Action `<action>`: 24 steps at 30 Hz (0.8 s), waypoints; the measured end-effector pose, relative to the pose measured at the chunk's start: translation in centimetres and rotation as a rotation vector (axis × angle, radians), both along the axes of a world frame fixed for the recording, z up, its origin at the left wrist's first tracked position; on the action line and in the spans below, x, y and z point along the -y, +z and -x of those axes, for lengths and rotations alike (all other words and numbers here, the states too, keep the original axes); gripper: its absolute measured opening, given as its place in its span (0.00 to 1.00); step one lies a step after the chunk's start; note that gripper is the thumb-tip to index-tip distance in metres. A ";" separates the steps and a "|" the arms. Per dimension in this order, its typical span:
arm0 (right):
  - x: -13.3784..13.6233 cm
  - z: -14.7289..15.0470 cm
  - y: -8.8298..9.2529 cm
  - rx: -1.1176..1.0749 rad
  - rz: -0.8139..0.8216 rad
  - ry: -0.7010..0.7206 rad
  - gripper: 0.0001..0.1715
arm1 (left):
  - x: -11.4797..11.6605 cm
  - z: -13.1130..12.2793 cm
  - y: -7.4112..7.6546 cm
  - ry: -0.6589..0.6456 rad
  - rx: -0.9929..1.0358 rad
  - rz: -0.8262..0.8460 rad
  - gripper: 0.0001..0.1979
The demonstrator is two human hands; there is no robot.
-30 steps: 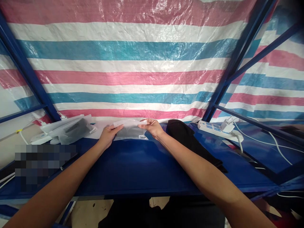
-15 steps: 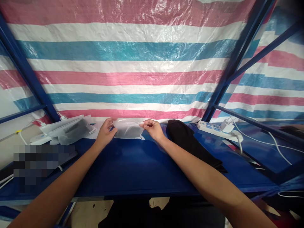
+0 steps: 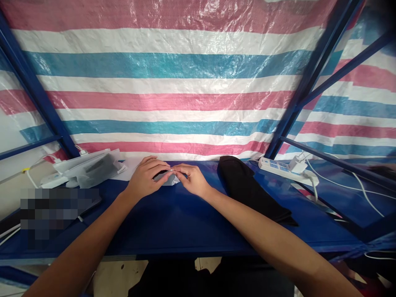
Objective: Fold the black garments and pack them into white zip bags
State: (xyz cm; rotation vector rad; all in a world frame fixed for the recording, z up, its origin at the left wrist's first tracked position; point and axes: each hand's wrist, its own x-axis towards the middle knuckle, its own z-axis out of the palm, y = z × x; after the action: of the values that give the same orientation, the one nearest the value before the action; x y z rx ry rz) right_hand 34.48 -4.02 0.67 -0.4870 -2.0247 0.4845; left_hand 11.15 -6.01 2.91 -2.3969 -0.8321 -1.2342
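While both forearms stretch across the blue shelf (image 3: 173, 222), I log from the left. A stack of white bagged packs (image 3: 89, 167) lies at the back left corner, close to the slanted left frame post (image 3: 37, 95). My left hand (image 3: 145, 179) is curled, palm down, fingers bent over the clear plastic pouch (image 3: 168, 180). The pouch lies on the shelf near its back edge, mostly covered; only a small crumpled part shows between the hands. My right hand (image 3: 190, 180) is nearly closed, thumb and forefinger pinching the pouch's edge where the two hands' fingertips meet. A folded black cloth (image 3: 247, 185) lies near the right wrist, not touching. A white power strip (image 3: 284, 169) sits at the back right beside the right frame post (image 3: 303, 82). Bare shelf runs from the hands to the front edge.
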 end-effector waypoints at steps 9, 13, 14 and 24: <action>-0.3 -0.6 0.2 0.163 -0.216 -0.088 0.15 | 0.2 0.5 0.5 0.053 -0.096 0.111 0.07; -1.5 -1.0 0.3 0.123 -0.224 -0.187 0.14 | -0.4 1.5 0.7 0.126 -0.069 0.110 0.08; -1.8 -1.2 0.3 0.103 -0.204 -0.223 0.14 | -0.6 2.1 0.7 0.155 -0.055 0.113 0.08; -3.1 -1.7 -0.6 0.014 -0.008 -0.308 0.16 | -1.4 5.6 0.2 0.257 0.114 0.418 0.14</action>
State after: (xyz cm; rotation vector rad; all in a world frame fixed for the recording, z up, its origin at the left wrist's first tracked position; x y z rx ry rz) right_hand 36.18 -0.91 0.08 -0.7839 -1.9194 0.2841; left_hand 5.57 -4.65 3.09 -2.4322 -1.5119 -1.1947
